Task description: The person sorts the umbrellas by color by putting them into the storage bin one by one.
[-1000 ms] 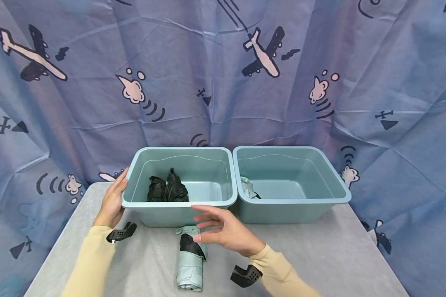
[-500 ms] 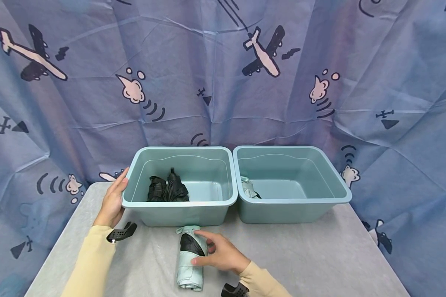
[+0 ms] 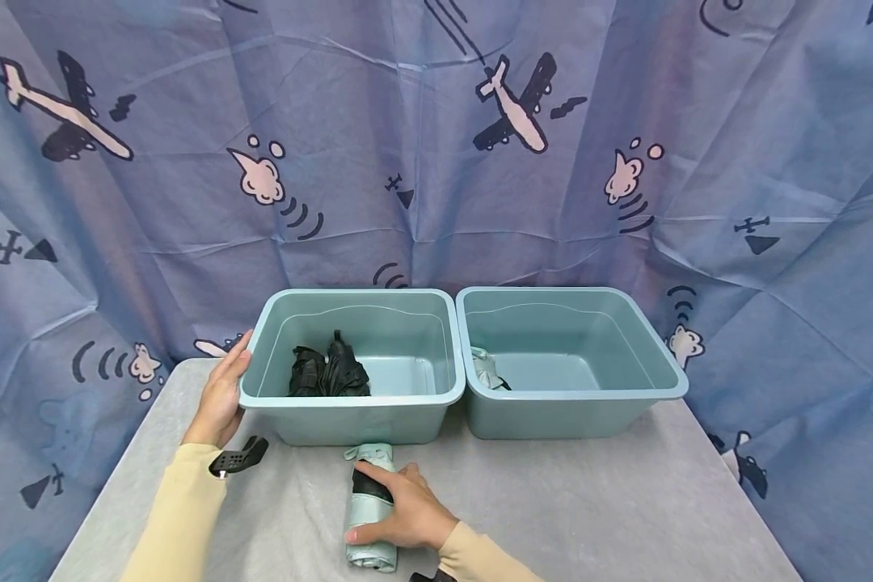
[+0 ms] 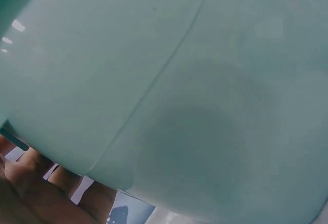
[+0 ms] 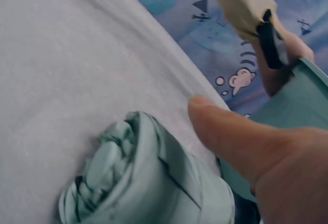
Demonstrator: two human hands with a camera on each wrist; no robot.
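Observation:
A folded umbrella (image 3: 371,508), pale green with a black patch, lies lengthwise on the table in front of the left bin. Over it is my right hand (image 3: 407,509), thumb and index finger spread across its width. In the right wrist view the thumb (image 5: 230,131) sticks out straight above the rolled umbrella (image 5: 159,183). My left hand (image 3: 221,396) rests against the left end of the left teal bin (image 3: 356,422), fingers extended along its outside. In the left wrist view, its fingers (image 4: 61,183) show past the edge of the bin wall (image 4: 179,80).
Two black folded umbrellas (image 3: 331,373) lie inside the left bin. Close beside it stands a second teal bin (image 3: 575,416) with a pale green bundle (image 3: 486,369) at its left end. A patterned curtain (image 3: 436,162) hangs behind the grey-covered table (image 3: 589,501).
My right hand has come down from in front of the left bin's rim, toward me and leftward, to lie over the pale green umbrella. The left hand stays in place.

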